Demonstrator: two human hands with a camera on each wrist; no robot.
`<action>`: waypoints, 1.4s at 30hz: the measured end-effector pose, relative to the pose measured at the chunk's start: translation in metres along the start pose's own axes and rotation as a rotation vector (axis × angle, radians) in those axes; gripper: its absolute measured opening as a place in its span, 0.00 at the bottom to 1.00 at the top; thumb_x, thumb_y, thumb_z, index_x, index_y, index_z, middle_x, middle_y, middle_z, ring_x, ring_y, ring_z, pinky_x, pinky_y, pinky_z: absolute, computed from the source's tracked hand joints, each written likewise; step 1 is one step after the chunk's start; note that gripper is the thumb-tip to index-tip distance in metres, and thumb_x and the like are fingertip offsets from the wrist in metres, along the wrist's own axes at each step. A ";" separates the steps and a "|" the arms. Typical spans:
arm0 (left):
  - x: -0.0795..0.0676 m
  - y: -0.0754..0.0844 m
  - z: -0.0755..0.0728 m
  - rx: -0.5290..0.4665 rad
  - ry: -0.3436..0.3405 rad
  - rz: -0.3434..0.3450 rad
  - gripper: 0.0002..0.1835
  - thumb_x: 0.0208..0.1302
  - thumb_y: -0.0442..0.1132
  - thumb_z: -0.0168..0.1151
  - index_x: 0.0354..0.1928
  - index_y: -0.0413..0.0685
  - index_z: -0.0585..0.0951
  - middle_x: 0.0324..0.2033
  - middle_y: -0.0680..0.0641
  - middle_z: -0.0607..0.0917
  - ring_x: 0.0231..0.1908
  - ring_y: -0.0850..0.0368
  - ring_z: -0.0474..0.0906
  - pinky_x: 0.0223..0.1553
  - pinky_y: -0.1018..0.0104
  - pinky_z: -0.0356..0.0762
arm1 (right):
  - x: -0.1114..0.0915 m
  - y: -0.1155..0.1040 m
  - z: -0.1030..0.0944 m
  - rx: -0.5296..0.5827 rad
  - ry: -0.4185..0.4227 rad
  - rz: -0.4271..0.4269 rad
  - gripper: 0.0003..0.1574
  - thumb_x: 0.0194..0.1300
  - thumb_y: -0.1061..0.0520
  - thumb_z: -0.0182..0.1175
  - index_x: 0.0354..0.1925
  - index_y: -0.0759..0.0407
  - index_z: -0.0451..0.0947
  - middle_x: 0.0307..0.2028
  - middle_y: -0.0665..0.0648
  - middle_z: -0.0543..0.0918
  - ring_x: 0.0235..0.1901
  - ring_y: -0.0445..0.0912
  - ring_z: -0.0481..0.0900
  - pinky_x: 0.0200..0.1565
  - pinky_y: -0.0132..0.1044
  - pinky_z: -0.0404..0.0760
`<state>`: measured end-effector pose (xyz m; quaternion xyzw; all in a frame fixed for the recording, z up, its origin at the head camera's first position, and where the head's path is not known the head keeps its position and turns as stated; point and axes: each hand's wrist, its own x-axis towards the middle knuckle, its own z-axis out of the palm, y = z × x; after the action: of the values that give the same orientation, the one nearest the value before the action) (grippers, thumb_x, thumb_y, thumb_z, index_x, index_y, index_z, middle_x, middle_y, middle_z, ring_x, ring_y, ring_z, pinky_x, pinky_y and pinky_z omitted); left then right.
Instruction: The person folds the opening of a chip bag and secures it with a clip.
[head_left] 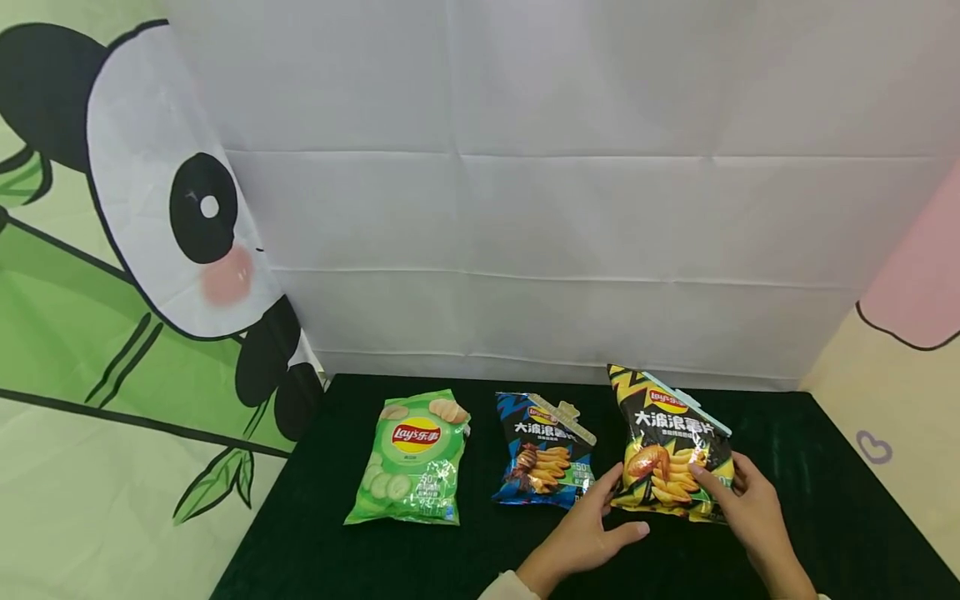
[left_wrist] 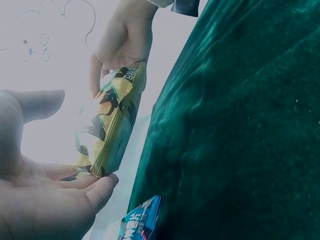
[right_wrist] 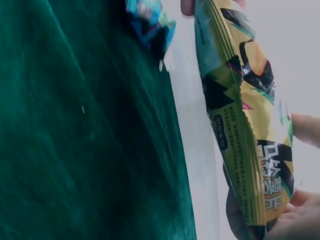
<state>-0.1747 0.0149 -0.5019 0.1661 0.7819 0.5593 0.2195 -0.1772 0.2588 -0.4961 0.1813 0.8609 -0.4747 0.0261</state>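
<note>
A black-and-yellow chip bag [head_left: 663,446] with a pale blue sealing clip [head_left: 693,404] along its top stands tilted at the right of the dark green cloth. My right hand [head_left: 753,512] grips its lower right side, thumb on the front and fingers behind. At its lower left edge, the fingers of my left hand [head_left: 581,537] touch the bag while the thumb stays apart. The left wrist view shows this bag [left_wrist: 112,120] edge-on between both hands; in the right wrist view the bag's side seam [right_wrist: 235,115] faces the camera.
Left of the held bag is a blue-and-black chip bag [head_left: 536,458] with a beige clip [head_left: 566,417]. Farther left lies a green chip bag [head_left: 408,471], no clip visible on it. A white cloth backdrop [head_left: 562,217] rises behind the table; a panda-print sheet [head_left: 150,233] hangs at left.
</note>
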 end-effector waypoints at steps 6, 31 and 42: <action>0.011 0.001 0.009 0.006 -0.003 -0.014 0.37 0.61 0.55 0.61 0.70 0.69 0.56 0.69 0.55 0.64 0.66 0.55 0.66 0.62 0.59 0.72 | 0.009 0.006 -0.007 -0.035 -0.013 0.014 0.59 0.59 0.26 0.53 0.71 0.63 0.49 0.61 0.72 0.70 0.40 0.40 0.78 0.36 0.30 0.78; 0.030 -0.008 0.022 -0.018 -0.048 0.040 0.37 0.62 0.52 0.61 0.69 0.69 0.53 0.66 0.56 0.67 0.66 0.59 0.64 0.64 0.61 0.69 | 0.028 0.020 -0.014 -0.126 -0.014 0.007 0.62 0.59 0.25 0.50 0.71 0.67 0.46 0.61 0.76 0.67 0.47 0.54 0.78 0.37 0.33 0.77; 0.033 -0.013 0.027 0.006 -0.035 -0.016 0.36 0.60 0.52 0.63 0.67 0.71 0.55 0.64 0.56 0.70 0.63 0.58 0.69 0.62 0.57 0.72 | 0.034 0.029 -0.013 -0.134 -0.069 0.049 0.64 0.58 0.22 0.49 0.71 0.66 0.45 0.62 0.76 0.66 0.49 0.55 0.76 0.40 0.36 0.76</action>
<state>-0.1882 0.0490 -0.5268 0.1702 0.7809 0.5522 0.2374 -0.1976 0.2929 -0.5198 0.1837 0.8846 -0.4212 0.0792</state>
